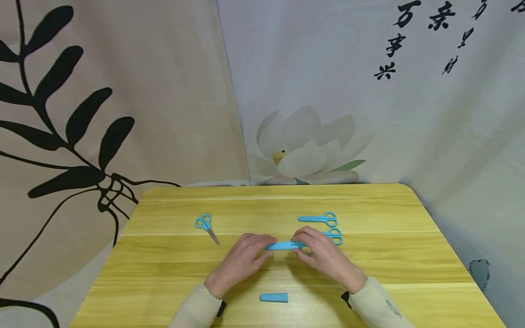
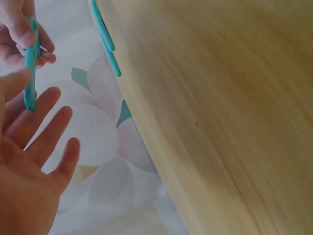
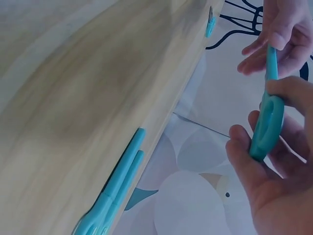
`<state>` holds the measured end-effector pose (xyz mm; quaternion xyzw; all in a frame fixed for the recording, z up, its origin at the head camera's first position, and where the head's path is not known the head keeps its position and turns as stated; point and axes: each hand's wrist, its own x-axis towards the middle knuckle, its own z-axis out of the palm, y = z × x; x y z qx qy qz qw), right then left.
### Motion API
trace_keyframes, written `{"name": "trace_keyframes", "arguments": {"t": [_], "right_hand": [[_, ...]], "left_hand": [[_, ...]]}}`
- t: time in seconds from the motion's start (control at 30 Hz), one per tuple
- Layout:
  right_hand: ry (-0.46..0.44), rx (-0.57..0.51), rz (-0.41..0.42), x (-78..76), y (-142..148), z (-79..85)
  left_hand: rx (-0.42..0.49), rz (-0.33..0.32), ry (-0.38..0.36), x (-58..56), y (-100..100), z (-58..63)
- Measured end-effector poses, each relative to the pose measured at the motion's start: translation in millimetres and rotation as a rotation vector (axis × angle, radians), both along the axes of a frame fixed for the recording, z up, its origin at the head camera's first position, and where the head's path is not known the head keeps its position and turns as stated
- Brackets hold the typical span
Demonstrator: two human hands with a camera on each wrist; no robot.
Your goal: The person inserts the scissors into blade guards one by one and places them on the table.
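Over the middle of the table, my right hand (image 1: 324, 255) grips the light-blue handles of a pair of scissors (image 3: 269, 127), its thumb on top and fingers curled beneath. A blue blade cover (image 1: 280, 246) encloses the blades and points left. My left hand (image 1: 248, 255) pinches the tip of that cover between thumb and fingers; its other fingers are spread in the left wrist view. In front of both hands lies a loose blue cover (image 1: 274, 297).
Uncovered scissors (image 1: 205, 223) lie at the back left, metal blades toward the front. Two covered pairs lie at the back right, the farther scissors (image 1: 313, 219) and the nearer scissors (image 1: 335, 237), partly behind my right hand. Printed curtains (image 1: 172, 114) hang behind the wooden table (image 1: 164, 273).
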<state>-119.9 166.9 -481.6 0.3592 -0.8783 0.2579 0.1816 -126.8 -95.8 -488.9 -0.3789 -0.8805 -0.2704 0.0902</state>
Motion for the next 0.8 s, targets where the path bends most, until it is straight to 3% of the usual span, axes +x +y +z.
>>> {"name": "trace_keyframes", "arguments": {"t": [0.13,0.23,0.8], "right_hand": [[-0.009,0.009,-0.002,2.3,5.5,-2.6],[-0.034,0.007,-0.013,4.8,12.0,-5.5],[-0.047,0.004,-0.123,16.4,61.0,-20.0]], "left_hand": [[-0.032,0.016,-0.084,1.2,0.6,-0.2],[-0.034,0.036,-0.108,2.3,-0.2,-1.0],[-0.062,0.062,-0.04,1.6,-16.2,-2.3]]}}
